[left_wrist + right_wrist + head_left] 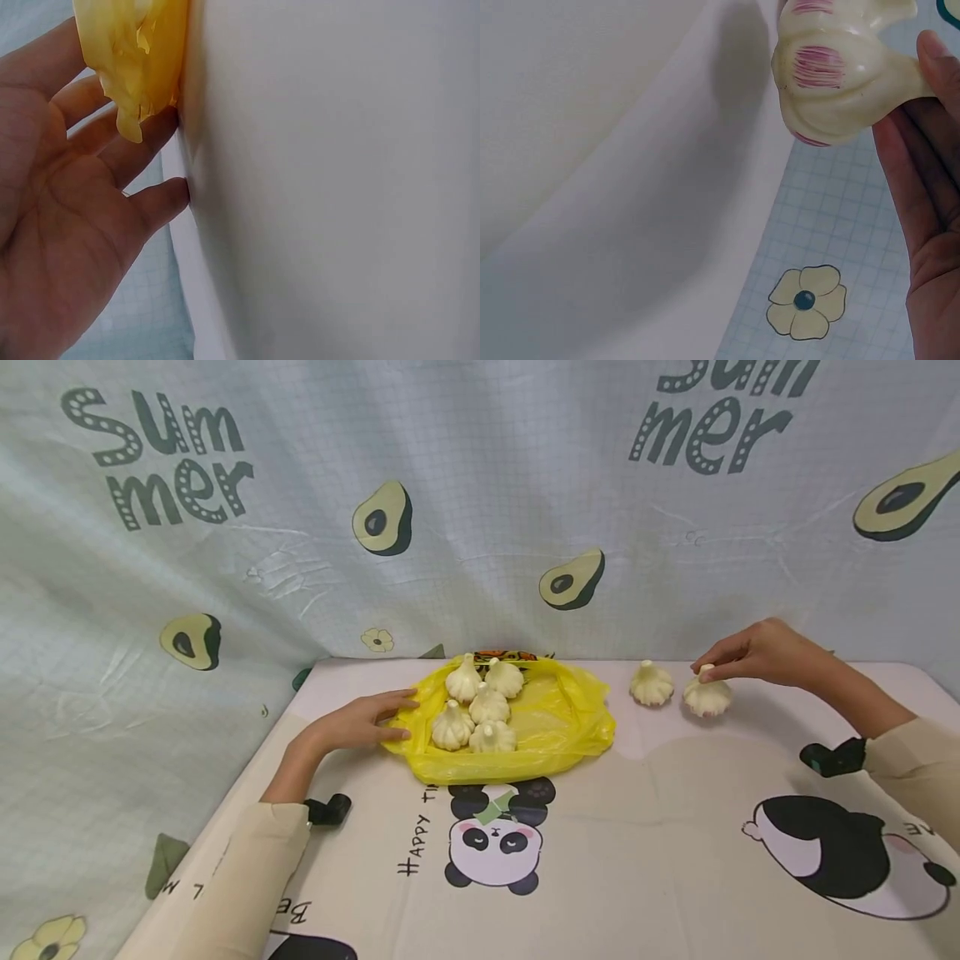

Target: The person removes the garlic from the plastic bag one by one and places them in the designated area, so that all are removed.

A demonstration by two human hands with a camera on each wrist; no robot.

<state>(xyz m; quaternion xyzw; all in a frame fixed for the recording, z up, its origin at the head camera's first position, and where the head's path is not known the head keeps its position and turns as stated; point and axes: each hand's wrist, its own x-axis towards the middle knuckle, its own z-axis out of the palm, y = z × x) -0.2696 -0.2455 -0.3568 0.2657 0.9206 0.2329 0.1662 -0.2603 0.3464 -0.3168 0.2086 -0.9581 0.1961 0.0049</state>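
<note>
My right hand [772,652] pinches a garlic bulb [707,695] by its stem between thumb and fingertips. In the right wrist view this bulb [832,82] shows purple streaks, close beside the pale tabletop. A second garlic bulb [651,683] sits upright just to its left. My left hand [356,720] lies at the left edge of a yellow plastic bag [547,714], fingers spread and touching it. Several garlic bulbs [490,702] are grouped in the left half of the opened bag. The left wrist view shows a hanging corner of the bag [142,67] against the fingers [142,150].
A pale tablecloth [600,852] printed with pandas covers the table. Behind it hangs a light curtain [465,510] with avocado prints, meeting the table's back edge. Dark wrist-camera mounts [832,757] sit by both cuffs.
</note>
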